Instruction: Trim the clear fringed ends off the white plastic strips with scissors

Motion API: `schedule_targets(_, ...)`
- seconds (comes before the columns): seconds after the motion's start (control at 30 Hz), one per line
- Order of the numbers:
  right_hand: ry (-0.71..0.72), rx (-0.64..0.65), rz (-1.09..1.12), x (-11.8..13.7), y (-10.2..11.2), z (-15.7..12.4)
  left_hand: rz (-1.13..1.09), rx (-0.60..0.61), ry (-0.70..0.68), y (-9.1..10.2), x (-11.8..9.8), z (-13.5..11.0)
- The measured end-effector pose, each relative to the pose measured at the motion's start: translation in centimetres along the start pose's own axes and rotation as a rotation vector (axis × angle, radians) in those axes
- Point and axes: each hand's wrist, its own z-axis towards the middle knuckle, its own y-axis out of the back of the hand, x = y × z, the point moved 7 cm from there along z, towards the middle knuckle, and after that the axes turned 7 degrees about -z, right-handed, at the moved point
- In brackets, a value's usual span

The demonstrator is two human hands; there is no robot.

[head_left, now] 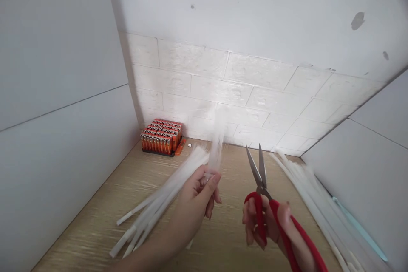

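My left hand (199,193) is closed near the middle of the table. Its thumb and fingers pinch a bundle of thin, translucent white strands (217,142), which stands up and is blurred at the top. To its right, my right hand (298,236) holds scissors (262,178) with red handles, fingers through the loops. Their metal blades point away from me, a little apart, with nothing between them. The blades are to the right of the strands and do not touch them. Behind and left of my left hand lies a pile of similar white bundles (165,185), partly hidden by my forearm.
Orange lighters (161,138) stand packed in a dark tray by the back wall, beside a loose orange lighter (180,147) and a small pale object (190,145). More long white bundles (314,195) and a light-blue stick (360,229) lie along the right panel. Grey panels (70,144) flank the table.
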Motion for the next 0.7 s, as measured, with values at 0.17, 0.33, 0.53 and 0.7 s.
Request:
schedule_targets(0.17,-0.002,0.039,-0.010,0.0,0.0,-0.8,0.046,0.054,0.038,-0.5,0.4,-0.4)
schedule_targets(0.33,-0.009,0.051,-0.017,-0.7,-0.7,-0.8,0.099,0.157,0.115,-1.2,1.2,-0.8)
schedule_targets(0.53,-0.010,0.039,-0.023,-1.0,-1.0,-0.2,0.103,0.209,0.162,-1.8,2.2,-1.1)
schedule_targets(0.7,-0.008,0.008,-0.034,-1.3,-0.9,0.3,0.107,0.286,0.173,-2.7,2.7,-1.5)
